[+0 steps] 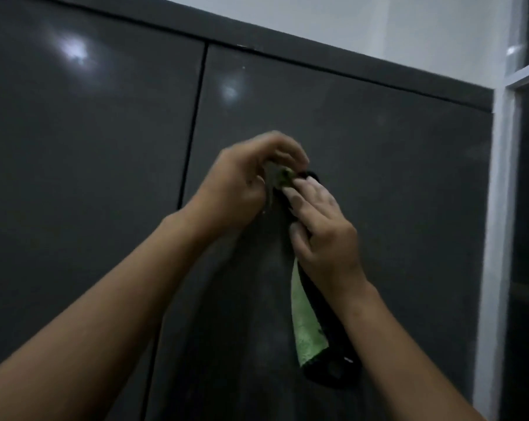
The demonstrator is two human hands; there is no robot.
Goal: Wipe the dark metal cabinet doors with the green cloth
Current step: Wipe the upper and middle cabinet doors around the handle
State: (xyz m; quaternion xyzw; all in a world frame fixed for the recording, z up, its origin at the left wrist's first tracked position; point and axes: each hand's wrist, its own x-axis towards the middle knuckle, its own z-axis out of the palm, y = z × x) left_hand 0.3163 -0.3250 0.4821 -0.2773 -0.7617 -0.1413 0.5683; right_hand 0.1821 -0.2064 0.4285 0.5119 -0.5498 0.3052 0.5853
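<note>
**A:** Head view. Where is the cloth?

**B:** The green cloth [305, 323] lies on the right door [378, 177] of the dark cabinet, strung along the black handle [333, 370]. Its long axis runs with the handle, near vertical, leaning a little to the right toward the bottom.

**A:** Which end is where?

**B:** The upper end is bunched at the top of the handle. The lower end hangs flat and free, pointing down, and stops just above the handle's bottom mount. The middle of the cloth is hidden under the fingers.

**A:** State of the hands?

**B:** The left hand [242, 183] is clenched, with its fingertips pinching the bunched upper end. The right hand [324, 229] lies just below it, fingers laid along the handle and pointing up, thumb tucked on the left edge. It grips the cloth against the handle. The two hands nearly touch at the bunched end.

**A:** Does the cloth pass behind the handle?

**B:** I cannot tell, because the picture is dim and soft there.

**A:** Surroundings?

**B:** The left door [90, 147] is shut and meets the right door at a thin dark gap. Both doors carry pale glare spots. A light wall [378, 25] shows above the cabinet. A white frame [497, 208] stands upright against the cabinet's right side.
</note>
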